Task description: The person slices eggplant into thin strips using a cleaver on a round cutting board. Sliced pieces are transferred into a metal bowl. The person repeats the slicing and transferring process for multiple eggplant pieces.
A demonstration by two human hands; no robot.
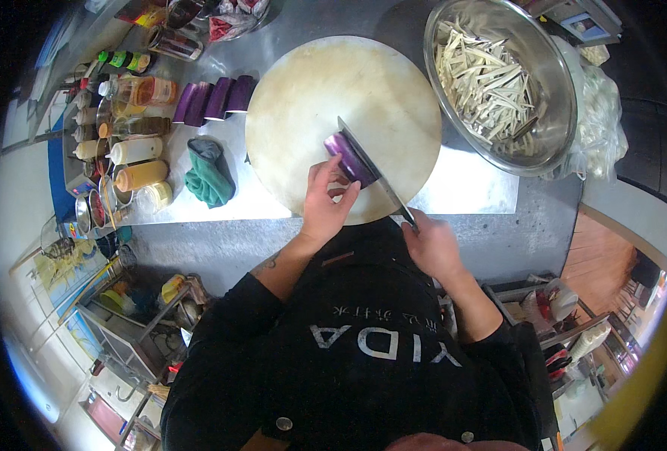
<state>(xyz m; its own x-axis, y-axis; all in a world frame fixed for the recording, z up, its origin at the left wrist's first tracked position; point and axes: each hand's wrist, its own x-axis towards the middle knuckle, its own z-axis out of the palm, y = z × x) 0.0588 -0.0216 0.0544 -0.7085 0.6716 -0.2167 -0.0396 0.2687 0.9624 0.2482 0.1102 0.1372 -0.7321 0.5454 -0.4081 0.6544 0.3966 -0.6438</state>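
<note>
A purple eggplant piece lies slantwise on the round chopping board. My left hand pinches it along its near side, index finger towards the far end and thumb at the near end. In my right hand is the handle of a kitchen knife; the hand is slightly blurred. The blade runs along the eggplant's right side, and whether it has cut in cannot be made out. Several more eggplant pieces sit in a row left of the board.
A steel bowl of pale cut strips stands at the right, beside a plastic bag. On the left are a green cloth and several sauce bottles. The metal counter's front edge runs before me.
</note>
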